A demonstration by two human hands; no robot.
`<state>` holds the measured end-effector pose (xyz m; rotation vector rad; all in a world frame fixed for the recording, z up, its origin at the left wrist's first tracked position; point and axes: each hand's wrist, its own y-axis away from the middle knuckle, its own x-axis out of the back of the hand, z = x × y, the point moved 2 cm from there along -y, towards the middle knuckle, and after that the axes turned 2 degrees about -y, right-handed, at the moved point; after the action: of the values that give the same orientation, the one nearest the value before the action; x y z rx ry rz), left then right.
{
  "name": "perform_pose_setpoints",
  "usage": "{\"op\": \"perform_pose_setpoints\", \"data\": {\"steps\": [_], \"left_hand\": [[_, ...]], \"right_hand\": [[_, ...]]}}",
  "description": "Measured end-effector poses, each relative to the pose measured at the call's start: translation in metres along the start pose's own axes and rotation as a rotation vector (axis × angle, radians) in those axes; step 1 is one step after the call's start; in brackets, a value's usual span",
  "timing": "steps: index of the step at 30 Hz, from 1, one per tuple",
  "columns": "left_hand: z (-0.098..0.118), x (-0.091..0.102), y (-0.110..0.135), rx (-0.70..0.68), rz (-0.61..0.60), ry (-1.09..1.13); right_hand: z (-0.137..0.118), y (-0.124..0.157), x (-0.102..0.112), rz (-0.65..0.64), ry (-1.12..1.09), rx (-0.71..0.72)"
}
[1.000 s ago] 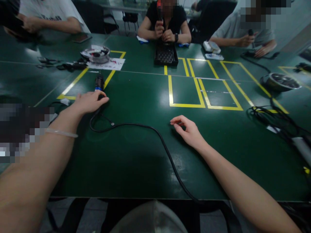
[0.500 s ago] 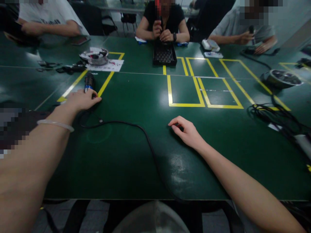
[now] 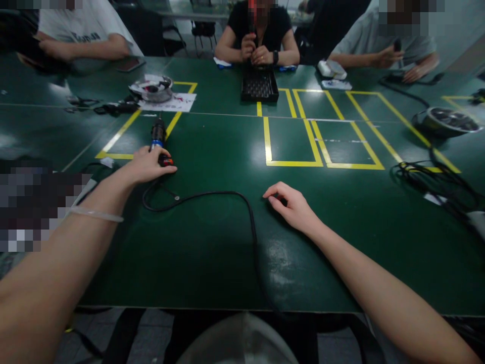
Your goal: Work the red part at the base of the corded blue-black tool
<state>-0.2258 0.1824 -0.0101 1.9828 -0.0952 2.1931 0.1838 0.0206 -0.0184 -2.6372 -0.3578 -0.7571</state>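
My left hand (image 3: 149, 164) is closed around an electric screwdriver (image 3: 158, 132) lying on the green table. The screwdriver has a black front, a blue ring and a bit of red at its grip; its thin tip points away from me, and the rest is hidden under my palm. From it a black cable (image 3: 212, 192) loops over the table and runs down past the near edge. My right hand (image 3: 290, 205) rests on the tabletop to the right of the cable, holding nothing, its fingers loosely bent and the thumb apart from them.
Yellow tape rectangles (image 3: 293, 163) mark the green table (image 3: 212, 263). A clear bowl (image 3: 157, 90) sits on paper at the back left, and a black tray (image 3: 259, 86) at the back centre. A metal bowl (image 3: 447, 124) and coiled cables (image 3: 420, 177) lie right. Several people sit opposite.
My left hand has shifted right and nearer with the electric screwdriver, and the cable has bent further right. My right hand stays in place.
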Motion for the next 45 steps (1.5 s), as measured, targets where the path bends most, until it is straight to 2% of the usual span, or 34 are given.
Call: {"op": "perform_pose_setpoints", "data": {"steps": [4, 10, 16, 21, 24, 29, 35, 38, 45], "left_hand": [[0.039, -0.005, 0.023, -0.019, -0.026, -0.083], [0.126, -0.013, 0.075, -0.063, 0.075, -0.045], [0.199, -0.016, 0.11, -0.259, 0.106, 0.015], [0.236, -0.024, 0.123, -0.367, 0.134, 0.068], [0.245, -0.03, 0.125, -0.407, 0.127, 0.12], [0.243, -0.038, 0.125, -0.414, 0.116, 0.226], [0.242, -0.041, 0.127, -0.361, 0.02, 0.342], [0.241, -0.043, 0.129, -0.383, -0.022, 0.444], [0.235, -0.041, 0.131, -0.407, -0.084, 0.57]], "right_hand": [[-0.001, 0.0, -0.001, -0.004, -0.01, -0.005], [0.001, 0.0, 0.0, 0.0, 0.0, -0.001], [-0.002, 0.001, 0.007, 0.11, 0.093, 0.047], [-0.011, 0.003, 0.0, -0.015, 0.062, 0.05], [-0.012, 0.004, -0.005, -0.087, 0.025, 0.033], [-0.01, 0.005, -0.009, -0.138, 0.024, 0.027], [-0.01, 0.005, -0.009, -0.191, 0.009, 0.07], [-0.011, 0.004, -0.006, -0.203, -0.031, 0.07], [-0.007, 0.002, -0.002, -0.253, -0.304, -0.207]]}}
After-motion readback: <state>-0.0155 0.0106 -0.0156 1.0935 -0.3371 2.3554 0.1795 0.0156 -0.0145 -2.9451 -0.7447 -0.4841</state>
